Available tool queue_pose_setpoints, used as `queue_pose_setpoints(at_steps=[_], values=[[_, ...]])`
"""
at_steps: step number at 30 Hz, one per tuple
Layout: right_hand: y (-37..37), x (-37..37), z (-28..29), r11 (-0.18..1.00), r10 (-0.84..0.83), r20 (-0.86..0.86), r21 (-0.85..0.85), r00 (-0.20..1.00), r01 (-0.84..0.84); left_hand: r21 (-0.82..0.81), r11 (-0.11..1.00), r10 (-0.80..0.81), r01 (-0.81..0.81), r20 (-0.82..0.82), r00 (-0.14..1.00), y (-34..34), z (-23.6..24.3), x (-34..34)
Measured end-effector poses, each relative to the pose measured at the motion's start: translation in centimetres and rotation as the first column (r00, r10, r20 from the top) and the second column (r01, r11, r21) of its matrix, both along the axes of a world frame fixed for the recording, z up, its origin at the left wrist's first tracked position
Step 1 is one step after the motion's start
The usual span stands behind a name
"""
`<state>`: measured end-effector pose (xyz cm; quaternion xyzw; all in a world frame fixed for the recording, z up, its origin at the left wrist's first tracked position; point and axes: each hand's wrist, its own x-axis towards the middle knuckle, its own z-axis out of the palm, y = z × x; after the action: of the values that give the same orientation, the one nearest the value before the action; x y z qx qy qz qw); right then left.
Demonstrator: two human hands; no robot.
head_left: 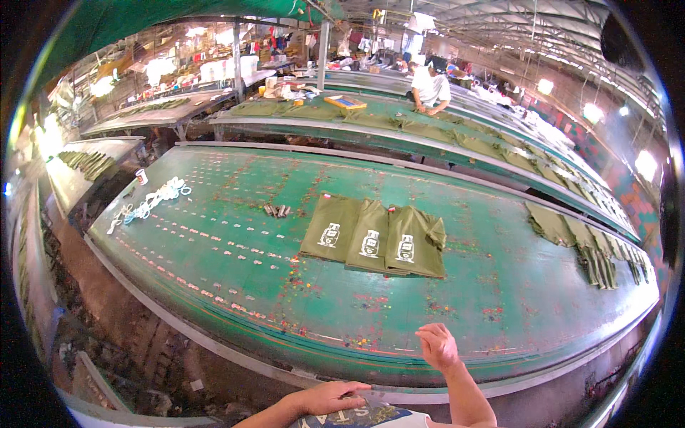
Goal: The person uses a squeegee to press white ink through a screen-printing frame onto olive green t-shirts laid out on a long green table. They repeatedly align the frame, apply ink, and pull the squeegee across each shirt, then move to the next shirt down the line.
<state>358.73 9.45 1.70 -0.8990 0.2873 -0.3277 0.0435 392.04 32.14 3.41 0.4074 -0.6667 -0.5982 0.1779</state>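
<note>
Hovering right hand (437,347) near olive shirts (374,242), row running left-right.

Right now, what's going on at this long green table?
A person stands at the near edge of a long green table in a big workshop. Their right hand hangs just above the table's edge, holding nothing, and their left hand rests against their own shirt. Three olive green shirts with white prints lie overlapping in the middle of the table, untouched. Another stack of green shirts lies farther right. At the next table, another person bends over more green cloth.
</note>
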Motion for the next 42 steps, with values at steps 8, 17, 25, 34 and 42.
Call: queue_pose_setpoints(at_steps=[8,17,25,34,42], values=[[-1.3,4.3,-0.2,0.997,-0.045,0.060,0.069,0.997,0.041,0.033,0.989,0.143,-0.143,0.007,0.990,-1.5,1.5,3.7],[0.5,24.0,0.3,0.983,0.176,0.036,0.053,0.984,-0.177,-0.018,0.995,0.092,-0.099,-0.251,0.964,-2.7,-2.0,13.9],[6.6,38.3,1.6,0.941,0.322,-0.089,0.141,0.943,-0.308,0.067,0.993,-0.070,0.092,-0.281,0.957,-1.8,-3.0,24.7],[9.2,37.8,2.6,0.979,0.126,-0.079,0.172,0.989,-0.111,0.105,0.975,-0.160,0.197,-0.282,0.946,-2.1,-2.0,29.7],[10.5,40.6,-1.4,0.966,0.076,0.051,0.244,0.996,-0.086,0.190,0.966,-0.145,0.173,-0.150,0.978,-0.4,-1.8,33.2]])
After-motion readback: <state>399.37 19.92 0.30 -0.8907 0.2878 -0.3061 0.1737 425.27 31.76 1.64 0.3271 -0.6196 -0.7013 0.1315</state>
